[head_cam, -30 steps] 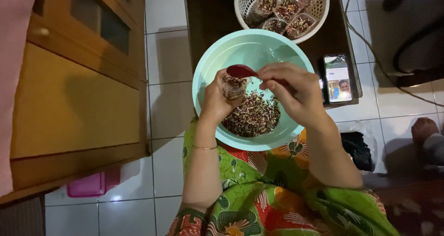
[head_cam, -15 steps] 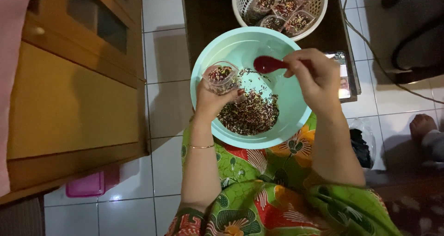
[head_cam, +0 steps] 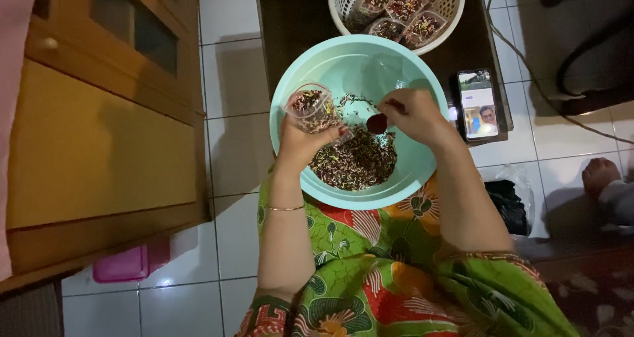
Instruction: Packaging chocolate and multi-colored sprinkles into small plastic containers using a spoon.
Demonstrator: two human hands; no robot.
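One big mint-green plastic bowl [head_cam: 422,172], one white plastic lattice basket [head_cam: 456,10] with four filled clear cups [head_cam: 404,6] inside. One more clear plastic cup [head_cam: 316,109], one red spoon [head_cam: 378,122], one smartphone [head_cam: 478,104].

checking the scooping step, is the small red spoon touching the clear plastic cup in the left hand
Apart. The head view shows the small red spoon in the right hand, with mint bowl visible between it and the clear plastic cup in the left hand.

Dark low table [head_cam: 290,20]: white lattice basket [head_cam: 343,10] at far edge; phone [head_cam: 477,104] at right front corner. White tiled floor [head_cam: 234,132]: pink plastic box [head_cam: 122,265] beside wooden cabinet [head_cam: 99,145]; black bag [head_cam: 505,201] by table's right front corner.
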